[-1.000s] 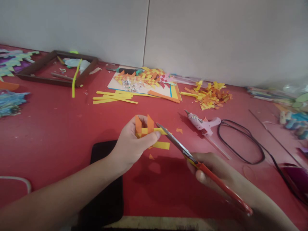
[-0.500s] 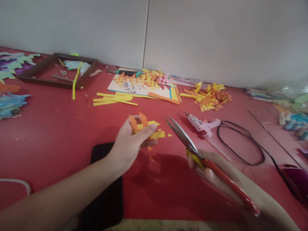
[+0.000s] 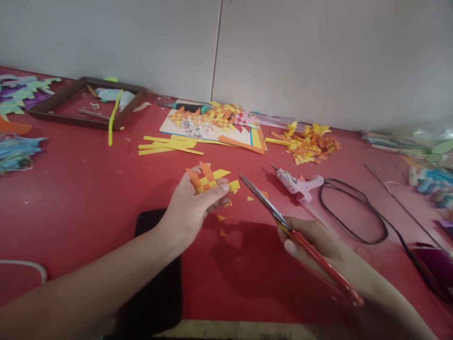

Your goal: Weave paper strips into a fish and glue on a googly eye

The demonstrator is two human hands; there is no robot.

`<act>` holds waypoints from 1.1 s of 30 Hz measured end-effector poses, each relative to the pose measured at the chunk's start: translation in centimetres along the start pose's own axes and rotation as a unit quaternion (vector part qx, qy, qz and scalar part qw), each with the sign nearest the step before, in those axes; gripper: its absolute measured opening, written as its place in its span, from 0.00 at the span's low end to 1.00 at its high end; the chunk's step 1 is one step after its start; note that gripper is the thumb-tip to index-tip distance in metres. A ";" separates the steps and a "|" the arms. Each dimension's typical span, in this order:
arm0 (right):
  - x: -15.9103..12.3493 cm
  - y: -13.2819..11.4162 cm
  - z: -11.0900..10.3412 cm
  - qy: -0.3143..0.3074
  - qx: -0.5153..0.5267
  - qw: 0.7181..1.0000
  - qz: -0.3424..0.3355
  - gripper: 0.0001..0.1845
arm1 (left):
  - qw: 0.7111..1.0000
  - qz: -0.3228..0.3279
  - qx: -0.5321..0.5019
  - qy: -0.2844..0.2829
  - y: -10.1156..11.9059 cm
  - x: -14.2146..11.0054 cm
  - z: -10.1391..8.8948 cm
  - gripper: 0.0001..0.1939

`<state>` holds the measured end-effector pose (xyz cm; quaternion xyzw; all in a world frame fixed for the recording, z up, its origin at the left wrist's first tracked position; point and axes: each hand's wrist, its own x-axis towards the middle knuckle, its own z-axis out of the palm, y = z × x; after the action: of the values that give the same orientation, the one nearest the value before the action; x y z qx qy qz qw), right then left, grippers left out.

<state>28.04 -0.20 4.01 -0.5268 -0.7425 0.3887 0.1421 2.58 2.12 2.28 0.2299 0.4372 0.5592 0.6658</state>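
Between the thumb and fingers of my left hand (image 3: 193,203) is a small woven paper piece (image 3: 208,181), checkered orange and yellow with loose strip ends sticking out. My right hand (image 3: 311,241) grips red-handled scissors (image 3: 318,259); their blades lie nearly together, tips just right of the paper piece and apart from it. Small cut paper scraps (image 3: 221,218) lie on the red table (image 3: 88,203) below and between my hands. Behind my left forearm is a black flat phone-like slab (image 3: 159,288), partly hidden.
A pink glue gun (image 3: 299,184) with a looped black cord (image 3: 354,208) lies right. Behind are yellow strips (image 3: 170,145), a pile of orange and yellow scraps (image 3: 311,144), woven pieces on a board (image 3: 170,127), and a dark wooden frame (image 3: 67,119). A wall (image 3: 300,61) closes the back.
The scissor blades have closed and the scissors have shifted slightly left. The woven piece has turned a little in my left hand, and an orange scrap now shows near the blades.
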 end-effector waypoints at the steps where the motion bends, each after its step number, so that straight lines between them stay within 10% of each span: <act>1: 0.1 -0.1 0.0 -0.012 -0.001 1.000 0.000 0.28 | 1.000 0.007 0.001 0.008 0.0 0.0 0.0 0.23; 33: 0.1 0.5 0.3 -0.124 0.029 0.991 0.044 0.27 | 0.998 0.048 0.031 -0.005 -0.9 0.0 0.0 0.26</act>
<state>28.16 -0.21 3.45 -0.5022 -0.7187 0.4786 0.0469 3.06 1.86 1.52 0.2745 0.4392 0.5755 0.6329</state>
